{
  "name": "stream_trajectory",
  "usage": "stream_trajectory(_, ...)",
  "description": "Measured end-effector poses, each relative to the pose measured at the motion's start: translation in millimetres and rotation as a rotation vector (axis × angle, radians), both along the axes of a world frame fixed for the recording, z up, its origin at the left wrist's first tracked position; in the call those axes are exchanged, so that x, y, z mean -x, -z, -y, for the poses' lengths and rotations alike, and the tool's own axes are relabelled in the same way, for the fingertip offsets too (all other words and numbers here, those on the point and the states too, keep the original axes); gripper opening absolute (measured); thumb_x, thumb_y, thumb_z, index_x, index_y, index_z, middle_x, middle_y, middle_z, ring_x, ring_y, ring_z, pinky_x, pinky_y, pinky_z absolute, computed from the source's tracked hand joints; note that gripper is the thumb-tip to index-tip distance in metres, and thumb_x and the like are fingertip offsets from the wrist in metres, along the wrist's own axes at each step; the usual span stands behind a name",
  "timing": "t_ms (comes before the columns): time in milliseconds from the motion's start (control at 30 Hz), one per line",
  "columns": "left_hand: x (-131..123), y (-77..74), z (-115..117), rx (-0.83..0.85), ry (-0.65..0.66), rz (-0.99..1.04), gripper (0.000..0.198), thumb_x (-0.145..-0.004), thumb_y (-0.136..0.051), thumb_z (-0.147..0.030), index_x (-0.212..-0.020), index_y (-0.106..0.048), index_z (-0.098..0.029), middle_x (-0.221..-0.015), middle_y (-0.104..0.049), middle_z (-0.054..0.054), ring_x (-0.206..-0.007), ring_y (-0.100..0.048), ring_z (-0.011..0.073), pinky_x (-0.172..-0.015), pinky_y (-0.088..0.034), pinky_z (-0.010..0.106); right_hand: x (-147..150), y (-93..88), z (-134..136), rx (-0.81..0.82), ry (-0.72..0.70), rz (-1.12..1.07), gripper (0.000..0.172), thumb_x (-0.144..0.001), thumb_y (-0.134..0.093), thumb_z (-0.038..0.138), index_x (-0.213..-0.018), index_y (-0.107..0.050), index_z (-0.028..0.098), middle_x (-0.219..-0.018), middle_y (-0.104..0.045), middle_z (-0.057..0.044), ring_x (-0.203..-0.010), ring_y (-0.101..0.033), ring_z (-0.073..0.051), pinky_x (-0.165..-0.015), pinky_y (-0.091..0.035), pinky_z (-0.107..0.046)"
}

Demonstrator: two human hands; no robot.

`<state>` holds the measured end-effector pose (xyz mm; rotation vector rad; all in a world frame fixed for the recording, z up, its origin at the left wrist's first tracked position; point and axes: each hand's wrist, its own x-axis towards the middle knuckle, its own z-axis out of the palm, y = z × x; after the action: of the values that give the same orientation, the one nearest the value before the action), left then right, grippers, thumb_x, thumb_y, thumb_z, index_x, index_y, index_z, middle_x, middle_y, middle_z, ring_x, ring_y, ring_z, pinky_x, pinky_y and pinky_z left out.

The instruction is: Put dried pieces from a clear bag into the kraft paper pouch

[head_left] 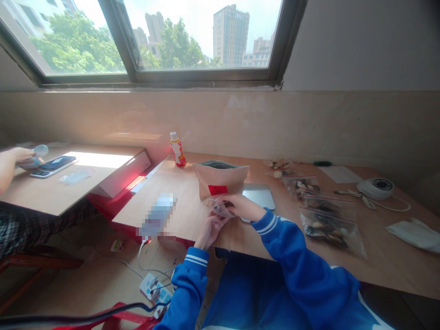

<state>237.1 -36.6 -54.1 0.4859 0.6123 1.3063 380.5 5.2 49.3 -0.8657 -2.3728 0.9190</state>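
Note:
Just over the front edge of the desk, a small clear plastic bag (220,206) with dark bits inside is held between both hands. My left hand (211,228) grips it from below, fingers closed. From the right, my right hand (244,207) has its fingers closed on the bag's other side; its fingertips are partly hidden. Right behind them stands a brown paper pouch (223,179), upright, its top gaping and a red label on its front. A flat silver device (259,196) lies beside the pouch, partly covered by my right arm.
Several clear zip bags of dried pieces (326,227) lie to the right. Beyond them are a white dome camera (374,188) with its cable and a white tissue (414,233). A bottle (177,150) stands behind left; a blurred phone (158,215) lies nearer. Another person's hand (20,156) is far left.

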Motion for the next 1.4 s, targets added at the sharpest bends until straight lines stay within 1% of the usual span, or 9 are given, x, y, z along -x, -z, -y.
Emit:
stream_trajectory(167, -3, -8.7, 3, -0.021, 0.027, 0.016, 0.04, -0.063, -0.065, -0.004, -0.1, -0.063, -0.019, -0.099, -0.068, 0.003, -0.103, -0.062, 0.0206, -0.107, -0.039, 0.047, -1, -9.7, 8, -0.068, 0.043, 0.056, 0.044, -0.073, -0.05, -0.004, -0.106, -0.066, 0.021, -0.111, -0.07, -0.006, -0.102, -0.065, -0.021, -0.089, -0.05, -0.033)
stream_trajectory(367, -1, -9.2, 2, -0.017, 0.04, 0.022, 0.034, -0.072, -0.072, -0.018, -0.104, -0.063, -0.019, -0.11, -0.065, 0.006, -0.103, -0.061, 0.0201, -0.102, -0.043, 0.042, -18, -34.6, 9, -0.004, -0.043, 0.007, 0.038, -0.075, -0.054, 0.002, -0.106, -0.064, 0.02, -0.103, -0.07, -0.003, -0.092, -0.066, -0.017, -0.083, -0.051, -0.03)
stream_trajectory(533, -1, -3.5, 0, 0.058, -0.004, 0.043, 0.03, -0.07, -0.076, -0.023, -0.097, -0.063, -0.019, -0.096, -0.065, 0.004, -0.089, -0.062, 0.0166, -0.092, -0.048, 0.039, -33, -51.5, 5, 0.052, -0.029, -0.024, 0.032, -0.077, -0.058, 0.011, -0.107, -0.064, 0.018, -0.103, -0.071, -0.004, -0.091, -0.066, -0.017, -0.083, -0.052, -0.029)
stream_trajectory(733, -1, -4.6, 0, 0.106, -0.058, 0.072, 0.029, -0.065, -0.08, -0.023, -0.087, -0.061, -0.019, -0.093, -0.064, 0.001, -0.085, -0.061, 0.0134, -0.087, -0.051, 0.034, -39, -52.7, 0, 0.091, 0.029, -0.064, 0.029, -0.078, -0.06, 0.016, -0.106, -0.064, 0.018, -0.099, -0.071, -0.005, -0.089, -0.067, -0.017, -0.08, -0.054, -0.03)
stream_trajectory(867, 0, -6.5, 0, 0.112, -0.067, 0.067, 0.026, -0.07, -0.077, -0.027, -0.089, -0.061, -0.02, -0.103, -0.064, 0.002, -0.09, -0.061, 0.0133, -0.085, -0.051, 0.031, -43, -59.7, 4, 0.14, 0.018, -0.171, 0.03, -0.079, -0.063, 0.023, -0.108, -0.062, 0.016, -0.102, -0.069, -0.007, -0.091, -0.067, -0.018, -0.083, -0.055, -0.033)
stream_trajectory(967, 1, -5.5, -1, 0.123, -0.063, 0.065, 0.026, -0.071, -0.076, -0.029, -0.091, -0.061, -0.021, -0.104, -0.065, 0.002, -0.092, -0.062, 0.014, -0.085, -0.051, 0.031, -43, -78.0, 10, 0.153, 0.006, -0.29, 0.035, -0.078, -0.068, 0.029, -0.11, -0.061, 0.017, -0.102, -0.069, -0.007, -0.094, -0.067, -0.019, -0.086, -0.055, -0.035)
stream_trajectory(1167, 1, -2.4, -1, 0.14, -0.062, 0.082, 0.03, -0.069, -0.077, -0.027, -0.092, -0.06, -0.02, -0.099, -0.065, 0.003, -0.091, -0.063, 0.0152, -0.086, -0.052, 0.032, -24, -111.0, -8, -0.04, 0.136, -0.598, 0.041, -0.073, -0.075, 0.036, -0.109, -0.061, 0.022, -0.104, -0.069, -0.004, -0.094, -0.067, -0.018, -0.089, -0.054, -0.036)
stream_trajectory(1267, 2, -1.0, -2, 0.153, -0.054, 0.078, 0.03, -0.068, -0.078, -0.028, -0.091, -0.06, -0.019, -0.099, -0.066, 0.005, -0.089, -0.063, 0.0162, -0.084, -0.053, 0.033, -12, -110.4, -26, -0.098, 0.157, -0.623, 0.039, -0.073, -0.075, 0.034, -0.108, -0.062, 0.022, -0.102, -0.068, -0.003, -0.093, -0.067, -0.017, -0.089, -0.054, -0.035)
stream_trajectory(1400, 3, -0.3, -3, 0.161, -0.055, 0.084, 0.028, -0.07, -0.077, -0.027, -0.091, -0.06, -0.019, -0.1, -0.065, 0.006, -0.087, -0.063, 0.0156, -0.086, -0.052, 0.034, -2, -100.3, -36, -0.104, 0.12, -0.504, 0.029, -0.076, -0.069, 0.027, -0.104, -0.063, 0.02, -0.105, -0.068, -0.004, -0.093, -0.067, -0.017, -0.09, -0.054, -0.036)
